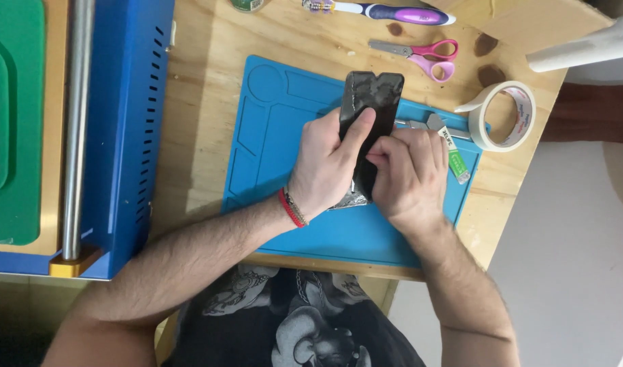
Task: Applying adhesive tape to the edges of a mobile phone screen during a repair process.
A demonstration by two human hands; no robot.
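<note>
Both hands cover the phone's [369, 115] lower half, and the top edge crops the toothbrush [379, 10] head.

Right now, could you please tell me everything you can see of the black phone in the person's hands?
The black phone is a flat, glossy slab with rounded corners, its dark face reflecting light. It lies lengthwise over the blue work mat, far end towards the pink scissors. The left hand grips its left edge, thumb laid along the face; the right hand covers the lower right side. Something crinkled and silvery shows beneath its near end. Its lower half is hidden.
</note>
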